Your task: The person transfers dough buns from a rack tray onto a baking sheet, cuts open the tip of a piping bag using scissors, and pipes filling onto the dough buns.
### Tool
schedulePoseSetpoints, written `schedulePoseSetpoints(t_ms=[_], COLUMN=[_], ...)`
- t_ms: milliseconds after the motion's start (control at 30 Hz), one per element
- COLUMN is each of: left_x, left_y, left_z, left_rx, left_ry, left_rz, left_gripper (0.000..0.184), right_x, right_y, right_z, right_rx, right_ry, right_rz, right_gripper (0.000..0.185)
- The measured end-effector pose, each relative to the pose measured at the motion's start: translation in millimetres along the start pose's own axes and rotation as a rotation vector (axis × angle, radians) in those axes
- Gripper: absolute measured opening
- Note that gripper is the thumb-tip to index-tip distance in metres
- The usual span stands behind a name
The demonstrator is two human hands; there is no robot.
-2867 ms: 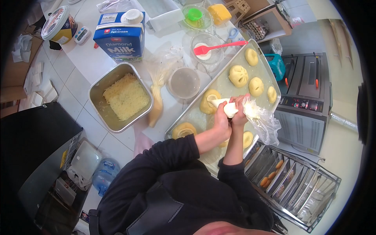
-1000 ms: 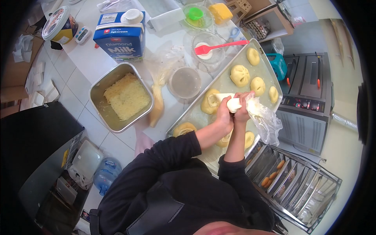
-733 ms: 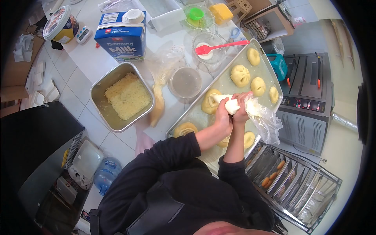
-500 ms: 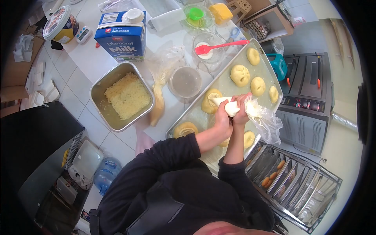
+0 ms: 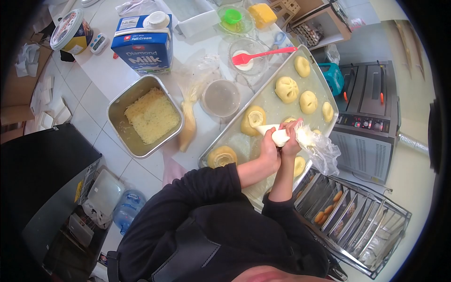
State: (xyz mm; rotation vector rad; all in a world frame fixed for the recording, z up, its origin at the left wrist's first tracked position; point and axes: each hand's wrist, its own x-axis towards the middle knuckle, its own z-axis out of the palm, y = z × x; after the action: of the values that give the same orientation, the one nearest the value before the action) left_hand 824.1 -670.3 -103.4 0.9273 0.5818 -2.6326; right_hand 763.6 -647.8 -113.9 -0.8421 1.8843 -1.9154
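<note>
My left hand is wrapped round the front part of a piping bag filled with a white cream. Farther back, my right hand grips the same bag, whose loose clear plastic hangs out to the right. The bag's tip points left, close to the right side of a bun with a piped swirl. Another swirled bun lies lower left on the metal tray. Several plain dough pieces, among them a slashed round one, rest on the upper right part. My hands and forearms partly hide others.
Left of the tray stand a pan of grated cheese, a milk carton, a filled bag and a round container. A red brush lies across a glass bowl. An oven and a rack are at right.
The bag and both hands have shifted slightly right and down, away from the swirled bun. More of its piped spiral now shows. Both hands still grip the bag.
</note>
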Motion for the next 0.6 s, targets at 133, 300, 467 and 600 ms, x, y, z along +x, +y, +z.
schedulePoseSetpoints(t_ms=[133,300,467,600], left_x=[-2,5,11,12], left_y=[-2,-6,-8,-8], left_z=[1,-3,-6,-2], left_rx=[0.000,0.027,0.059,0.057], left_ry=[0.005,0.001,-0.041,-0.053], left_rz=[-0.020,-0.048,-0.052,-0.052], left_gripper=[0.034,0.033,0.031,0.031], right_x=[-2,-1,1,4], right_y=[-6,-2,0,0], right_z=[5,-7,-11,-15], right_rx=[-0.129,-0.322,-0.384,-0.344], right_ry=[0.045,0.033,0.088,0.076], right_rz=[-0.032,-0.063,-0.056,-0.106], right_gripper=[0.019,0.015,0.014,0.016])
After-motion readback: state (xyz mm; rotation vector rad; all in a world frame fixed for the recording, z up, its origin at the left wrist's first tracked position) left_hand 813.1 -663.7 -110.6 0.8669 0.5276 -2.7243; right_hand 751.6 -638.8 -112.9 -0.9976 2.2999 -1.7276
